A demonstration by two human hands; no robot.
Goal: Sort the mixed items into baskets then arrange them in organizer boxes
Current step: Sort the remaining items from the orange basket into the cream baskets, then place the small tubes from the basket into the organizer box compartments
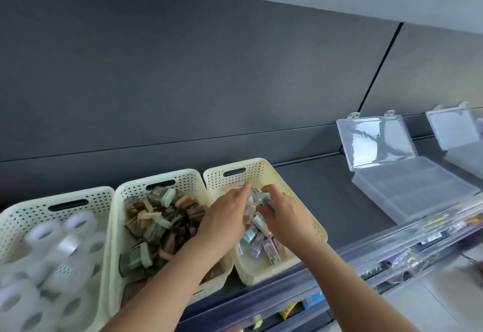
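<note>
Three baskets [264,168], two clear organizer boxes [407,190], perhaps ten blurred tape rolls [41,235]

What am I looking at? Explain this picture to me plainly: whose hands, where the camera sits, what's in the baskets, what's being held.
No machine here: a person works bare-handed, and the one picture comes from a camera worn on their head, looking down. On a dark shelf stand three cream baskets. The left basket holds clear tape rolls, blurred. The middle basket holds small brown and green items; what they are I cannot tell. The right basket holds small pastel packs. Both hands are in it: the left hand presses with fairly straight fingers and the right hand curls round a bunch of packs between them. Further right sit two clear organizer boxes, lids open.
</note>
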